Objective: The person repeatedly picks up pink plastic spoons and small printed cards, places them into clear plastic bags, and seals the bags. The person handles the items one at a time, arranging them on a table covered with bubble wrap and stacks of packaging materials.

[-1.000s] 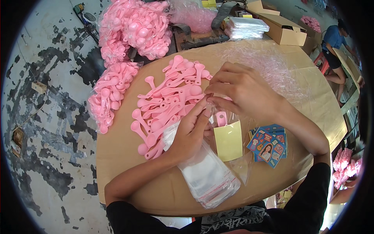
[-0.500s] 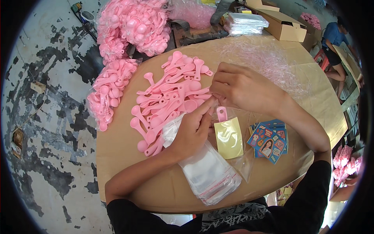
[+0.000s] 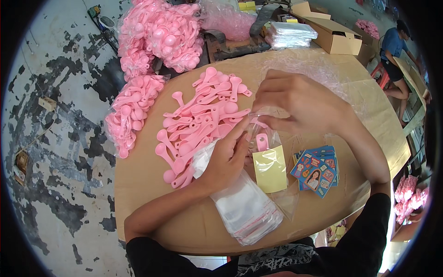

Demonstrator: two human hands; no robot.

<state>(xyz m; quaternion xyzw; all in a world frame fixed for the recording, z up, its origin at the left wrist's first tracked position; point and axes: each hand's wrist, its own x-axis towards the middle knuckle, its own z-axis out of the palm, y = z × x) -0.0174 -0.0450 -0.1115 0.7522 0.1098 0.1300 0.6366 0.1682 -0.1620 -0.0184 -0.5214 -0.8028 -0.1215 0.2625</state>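
A clear plastic bag [image 3: 275, 137] lies in front of me, holding a pink measuring spoon [image 3: 262, 141] and a pale yellow card [image 3: 270, 171]. At the bag's upper left edge, my left hand [image 3: 225, 161] pinches the plastic, index finger stretched along it. Just above the bag's mouth is my right hand [image 3: 300, 101], smeared by motion, its fingers curled and its thumb over the plastic; whatever it may hold is hidden. A stack of flat clear bags [image 3: 249, 207] extends from under my left hand. Beyond that hand spreads a pile of loose pink spoons [image 3: 203, 122].
Blue printed cards [image 3: 316, 171] sit right of the bag. Thin clear plastic strips [image 3: 318, 76] are heaped at the table's [image 3: 157, 217] far right. Bulging bags of pink spoons [image 3: 161, 37], packed plastic sleeves [image 3: 290, 34] and a cardboard box [image 3: 334, 37] stand beyond. Another person [image 3: 396, 51] sits far right.
My right hand has lifted its fingers from the left fingertips and shifted slightly right, exposing the bag's mouth. My left hand stays nearly in place. The view has tilted slightly.
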